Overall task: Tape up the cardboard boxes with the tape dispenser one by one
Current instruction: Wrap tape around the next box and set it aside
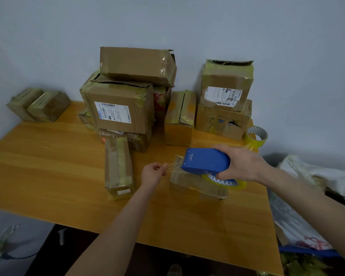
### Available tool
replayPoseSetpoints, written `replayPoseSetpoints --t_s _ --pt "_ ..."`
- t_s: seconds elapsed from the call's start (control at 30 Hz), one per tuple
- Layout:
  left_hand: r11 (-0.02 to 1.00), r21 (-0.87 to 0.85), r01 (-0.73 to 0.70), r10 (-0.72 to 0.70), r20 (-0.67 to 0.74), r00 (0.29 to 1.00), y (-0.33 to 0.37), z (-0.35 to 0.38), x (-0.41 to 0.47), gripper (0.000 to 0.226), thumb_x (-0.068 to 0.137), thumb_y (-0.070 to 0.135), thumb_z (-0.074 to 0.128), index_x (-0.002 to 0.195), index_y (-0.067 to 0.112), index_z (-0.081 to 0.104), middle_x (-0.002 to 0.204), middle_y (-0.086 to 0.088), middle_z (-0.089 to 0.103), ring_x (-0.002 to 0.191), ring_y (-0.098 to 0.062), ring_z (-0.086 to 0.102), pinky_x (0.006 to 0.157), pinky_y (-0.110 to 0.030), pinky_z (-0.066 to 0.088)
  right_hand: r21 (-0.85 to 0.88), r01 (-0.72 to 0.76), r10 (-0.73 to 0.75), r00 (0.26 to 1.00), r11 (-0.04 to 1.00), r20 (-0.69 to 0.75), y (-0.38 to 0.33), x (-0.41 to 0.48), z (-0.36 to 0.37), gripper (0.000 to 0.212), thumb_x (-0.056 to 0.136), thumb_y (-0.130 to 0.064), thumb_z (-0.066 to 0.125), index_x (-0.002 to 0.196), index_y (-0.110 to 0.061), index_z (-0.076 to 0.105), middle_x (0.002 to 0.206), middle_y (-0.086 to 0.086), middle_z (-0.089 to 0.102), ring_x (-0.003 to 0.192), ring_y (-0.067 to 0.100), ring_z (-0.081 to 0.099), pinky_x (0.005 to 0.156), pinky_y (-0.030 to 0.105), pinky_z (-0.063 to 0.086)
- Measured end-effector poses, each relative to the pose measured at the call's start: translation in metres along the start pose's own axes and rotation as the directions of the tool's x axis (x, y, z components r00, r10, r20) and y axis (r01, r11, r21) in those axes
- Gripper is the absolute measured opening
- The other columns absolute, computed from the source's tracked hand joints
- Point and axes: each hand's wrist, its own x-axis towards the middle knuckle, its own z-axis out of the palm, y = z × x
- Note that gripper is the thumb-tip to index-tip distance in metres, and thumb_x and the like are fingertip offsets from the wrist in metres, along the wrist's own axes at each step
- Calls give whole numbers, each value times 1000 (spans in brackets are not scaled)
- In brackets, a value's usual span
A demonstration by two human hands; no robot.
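Observation:
A small flat cardboard box point(195, 186) lies on the wooden table point(48, 172) in front of me. My right hand point(240, 163) grips the blue tape dispenser point(204, 160) just above this box, its yellowish tape roll point(225, 182) showing underneath. My left hand point(153, 173) is left of the box, its fingers pinched on the clear tape end point(170, 166) that stretches from the dispenser's nose. A narrow taped box point(118, 168) lies further left.
Several cardboard boxes are stacked at the back against the wall, the largest point(120, 108) with a white label. Two small boxes point(38, 104) sit at the far left. A spare tape roll point(256, 136) stands at the table's right edge. Bags point(307, 196) crowd the right side.

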Motion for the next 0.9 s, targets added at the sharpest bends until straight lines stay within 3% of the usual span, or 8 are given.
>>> replayPoseSetpoints --t_s 0.07,0.13,0.27,0.33,0.43,0.57,0.73,0.9 --pt "996 85 -11 7 46 999 -3 8 1 18 95 32 57 83 21 63 92 -6 68 70 -14 55 74 -34 48 5 -2 2 1000 1000 2 -1 0 1 72 75 -44 73 137 -37 36 109 -7 59 94 18 58 74 35 54" --pt "986 165 -22 6 98 995 -2 11 1 26 97 33 53 116 18 64 110 -10 67 78 -18 61 77 -33 50 4 -3 3 1000 1000 -2 -1 2 3 72 75 -44 72 137 -37 37 108 -6 60 93 18 58 73 35 54" --pt "838 530 -131 84 113 990 4 2 6 56 95 44 52 147 27 36 141 -12 49 110 -21 60 93 -38 49 4 -6 6 1000 1000 -2 -2 6 5 72 74 -46 72 136 -38 36 109 -5 59 93 19 58 75 37 54" --pt "808 533 -249 263 52 963 9 -4 -5 47 97 35 51 143 27 43 143 -9 46 111 -14 57 92 -29 46 4 0 0 1000 1000 -8 -2 7 6 72 74 -47 72 135 -38 36 107 -6 58 92 18 57 75 36 54" --pt "684 427 -592 600 134 789 10 -3 -30 46 99 22 49 144 23 39 148 2 41 121 -1 44 101 -25 43 26 0 0 1000 1000 -12 0 8 6 74 73 -48 73 136 -37 36 108 -7 59 93 18 58 76 37 54" --pt "488 540 -686 503 468 727 -1 9 -44 77 95 47 49 155 23 6 161 5 -1 147 -9 5 120 -33 18 4 9 -9 1000 1000 -1 2 7 5 80 70 -62 72 136 -37 35 113 -7 59 97 18 58 79 36 54" --pt "288 699 -654 463 496 735 -12 14 -37 79 95 61 32 155 18 1 162 0 -10 146 -12 -18 122 -39 7 -122 24 -27 999 992 -24 -1 4 2 76 72 -72 63 135 -41 34 113 -14 58 99 15 58 76 35 54" --pt "253 729 -636 422 508 751 -12 14 -35 79 96 61 26 153 20 -11 159 2 -19 145 -11 -20 122 -40 4 -107 24 -22 1000 994 16 4 0 -4 71 72 -60 66 134 -42 36 103 -14 57 92 15 58 73 37 56"
